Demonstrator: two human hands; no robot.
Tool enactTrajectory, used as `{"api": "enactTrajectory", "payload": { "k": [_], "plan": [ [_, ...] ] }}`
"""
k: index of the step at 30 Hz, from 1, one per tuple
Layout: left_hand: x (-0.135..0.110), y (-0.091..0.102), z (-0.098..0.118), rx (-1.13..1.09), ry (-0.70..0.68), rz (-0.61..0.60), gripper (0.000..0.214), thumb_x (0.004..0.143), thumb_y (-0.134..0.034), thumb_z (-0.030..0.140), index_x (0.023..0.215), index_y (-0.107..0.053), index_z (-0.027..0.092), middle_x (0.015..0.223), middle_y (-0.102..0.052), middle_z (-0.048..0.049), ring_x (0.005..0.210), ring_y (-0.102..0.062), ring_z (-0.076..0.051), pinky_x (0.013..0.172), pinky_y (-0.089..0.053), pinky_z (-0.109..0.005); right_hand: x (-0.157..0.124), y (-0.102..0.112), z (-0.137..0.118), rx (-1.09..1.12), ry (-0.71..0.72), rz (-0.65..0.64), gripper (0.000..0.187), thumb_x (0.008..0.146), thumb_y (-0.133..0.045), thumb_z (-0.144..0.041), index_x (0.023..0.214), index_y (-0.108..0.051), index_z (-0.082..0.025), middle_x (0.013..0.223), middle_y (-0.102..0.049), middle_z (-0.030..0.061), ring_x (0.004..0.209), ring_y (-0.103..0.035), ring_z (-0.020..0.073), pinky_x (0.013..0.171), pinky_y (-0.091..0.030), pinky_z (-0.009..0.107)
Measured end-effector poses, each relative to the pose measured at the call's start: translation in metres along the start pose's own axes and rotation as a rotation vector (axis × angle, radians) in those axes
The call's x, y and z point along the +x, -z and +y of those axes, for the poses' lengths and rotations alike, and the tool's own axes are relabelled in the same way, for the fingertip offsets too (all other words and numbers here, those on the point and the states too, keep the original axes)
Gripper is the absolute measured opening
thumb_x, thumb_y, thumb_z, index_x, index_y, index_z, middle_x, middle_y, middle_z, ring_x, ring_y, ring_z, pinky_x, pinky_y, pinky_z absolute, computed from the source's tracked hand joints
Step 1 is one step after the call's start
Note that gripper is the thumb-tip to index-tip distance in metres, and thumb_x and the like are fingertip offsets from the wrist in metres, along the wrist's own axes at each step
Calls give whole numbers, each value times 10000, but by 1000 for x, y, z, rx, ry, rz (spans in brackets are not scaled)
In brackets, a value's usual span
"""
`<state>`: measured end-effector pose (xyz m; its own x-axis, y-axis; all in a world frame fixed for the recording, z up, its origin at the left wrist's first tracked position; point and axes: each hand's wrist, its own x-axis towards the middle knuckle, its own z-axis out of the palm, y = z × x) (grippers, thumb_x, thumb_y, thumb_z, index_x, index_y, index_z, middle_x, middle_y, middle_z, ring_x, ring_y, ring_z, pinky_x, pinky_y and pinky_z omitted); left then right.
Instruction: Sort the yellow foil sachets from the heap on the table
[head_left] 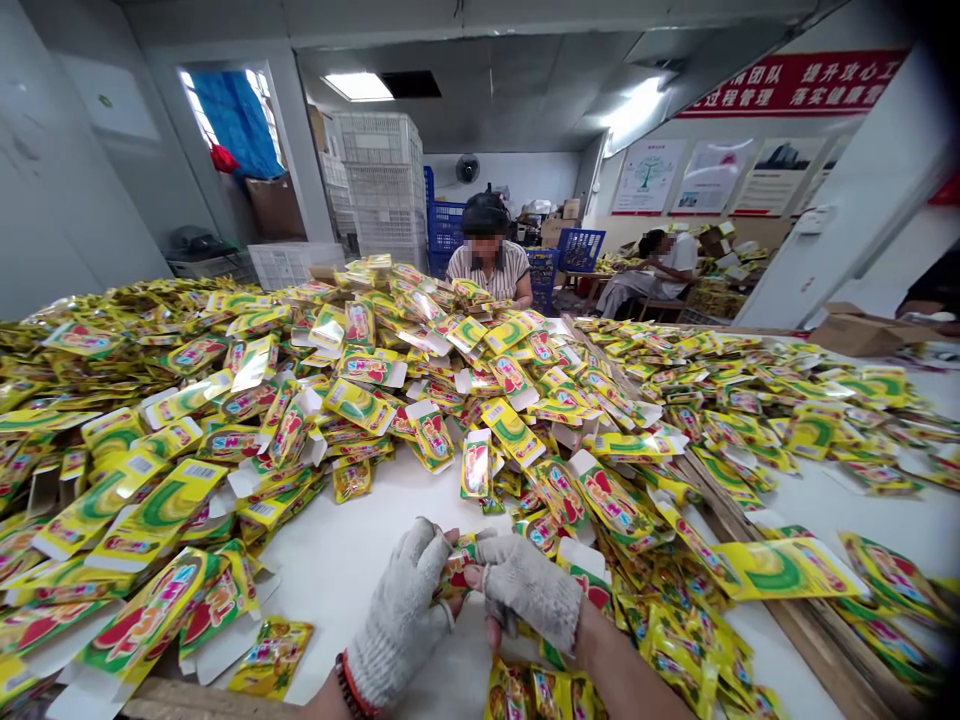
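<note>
My left hand (pixel 401 610) and my right hand (pixel 529 590), both in grey knit fingerless gloves, meet low in the middle of the head view. Their fingers are pinched together on a small yellow and red sachet (pixel 455 570) held between them above the white table (pixel 337 560). A big heap of flat yellow cartons (pixel 360 400) with open white flaps rises just beyond. More sachets (pixel 525 695) lie under my right wrist.
Yellow cartons and sachets cover the table left and right (pixel 787 420). A wooden strip (pixel 817 630) runs diagonally at the right. A person in a striped shirt (pixel 487 265) sits across; another person (pixel 660 265) sits farther back. White crates (pixel 379 180) stand behind.
</note>
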<state>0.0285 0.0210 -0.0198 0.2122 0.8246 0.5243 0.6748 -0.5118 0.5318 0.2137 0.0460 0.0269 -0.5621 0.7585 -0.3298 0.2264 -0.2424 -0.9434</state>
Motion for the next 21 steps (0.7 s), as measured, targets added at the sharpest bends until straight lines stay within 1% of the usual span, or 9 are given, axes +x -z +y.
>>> {"api": "enactTrajectory", "payload": {
  "k": [3, 8, 10, 13, 15, 16, 17, 19, 21],
  "plan": [
    [5, 11, 10, -160, 200, -61, 407, 772, -680, 323, 1157, -629, 201, 1034, -643, -84, 968, -628, -241, 841, -546, -353, 3, 0, 7, -78, 25, -8, 256, 821, -573, -464, 773, -584, -212, 459, -491, -58, 346, -475, 109, 380, -289, 218],
    [29, 22, 21, -564, 563, -362, 359, 787, -666, 518, 768, -637, 161, 780, -675, -29, 712, -618, -173, 633, -491, -256, 8, 2, 5, -431, 207, 323, 296, 783, -608, -341, 579, -437, -214, 560, -536, -20, 557, -509, 138, 553, -403, 257],
    [39, 17, 22, -659, 542, -391, 424, 768, -670, 572, 780, -641, 149, 782, -679, -38, 709, -616, -169, 639, -483, -253, 0, 12, -3, -514, 304, 414, 258, 756, -639, -296, 579, -473, -208, 681, -585, 8, 683, -534, 161, 660, -440, 278],
    [54, -1, 20, -613, 394, -391, 588, 927, -333, 631, 983, -648, 138, 908, -703, -99, 777, -651, -193, 673, -515, -286, -33, 48, -18, -464, 306, 566, 201, 804, -601, -347, 655, -589, -214, 721, -627, 53, 682, -569, 195, 647, -466, 315],
    [64, -18, 20, -499, 304, -375, 605, 978, -180, 543, 1070, -627, 146, 998, -702, -124, 865, -665, -208, 740, -530, -314, -65, 83, -25, -326, 292, 915, 302, 872, -515, -485, 833, -663, -224, 802, -676, 113, 700, -615, 236, 636, -479, 356],
    [68, -28, 20, -439, 272, -365, 538, 982, -223, 498, 1084, -626, 158, 1040, -696, -124, 927, -658, -217, 801, -525, -332, -81, 101, -28, -227, 361, 1127, 431, 916, -392, -546, 1019, -664, -228, 940, -692, 162, 779, -641, 265, 672, -490, 381],
    [73, -37, 20, -390, 243, -360, 431, 963, -339, 461, 1093, -630, 172, 1094, -684, -122, 1012, -635, -234, 886, -501, -359, -95, 116, -30, -189, 391, 1189, 586, 948, -207, -572, 1246, -572, -223, 1139, -653, 209, 902, -654, 292, 716, -497, 408],
    [82, -54, 20, -287, 188, -347, 337, 859, -568, 375, 1132, -630, 190, 1224, -635, -131, 1200, -528, -293, 1061, -379, -449, -112, 134, -31, -15, 468, 1207, 666, 944, -141, -594, 1445, -375, -223, 1381, -509, 257, 1047, -639, 302, 784, -499, 429],
    [87, -64, 19, -169, 145, -339, 411, 797, -641, 314, 1181, -616, 170, 1312, -576, -169, 1311, -407, -352, 1143, -221, -546, -112, 133, -30, 122, 478, 1136, 621, 940, -252, -596, 1439, -374, -246, 1390, -498, 258, 1018, -653, 277, 790, -506, 418]
  ]
}}
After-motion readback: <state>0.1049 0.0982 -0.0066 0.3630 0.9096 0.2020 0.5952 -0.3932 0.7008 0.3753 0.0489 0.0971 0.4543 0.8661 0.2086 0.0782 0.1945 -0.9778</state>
